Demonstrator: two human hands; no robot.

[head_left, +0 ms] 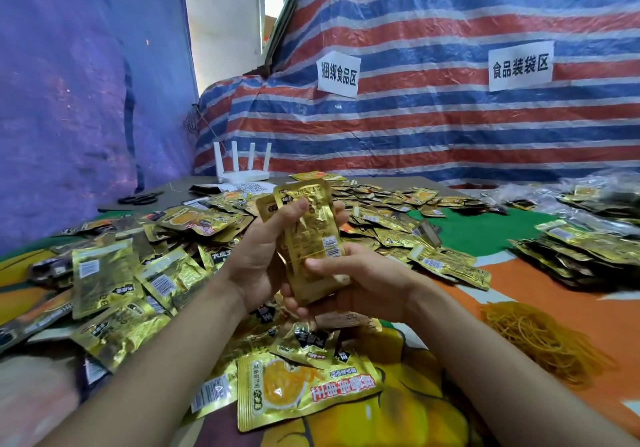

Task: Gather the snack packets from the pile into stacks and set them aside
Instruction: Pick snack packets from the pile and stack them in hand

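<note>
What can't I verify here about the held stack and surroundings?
- Head view: packet count in the held stack; the left hand and right hand cover its edges.
- Head view: print on the far packets; too small.
- Head view: stacks at right; cut off by the frame edge.

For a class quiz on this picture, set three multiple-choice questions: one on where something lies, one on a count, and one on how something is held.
1. Where do the rubber bands lie?
A) on the orange cloth at the person's right
B) at the far left
C) hung on the wall

2. How many antennas has the white router?
A) two
B) four
C) six

3. How is the stack of packets held?
A) flat on the table
B) by one hand
C) upright by both hands

Answers:
1 A, the yellow heap lies to the right of the right hand.
2 B, four white rods stand up from it.
3 C, the left hand grips its side and the right hand its bottom.
</note>
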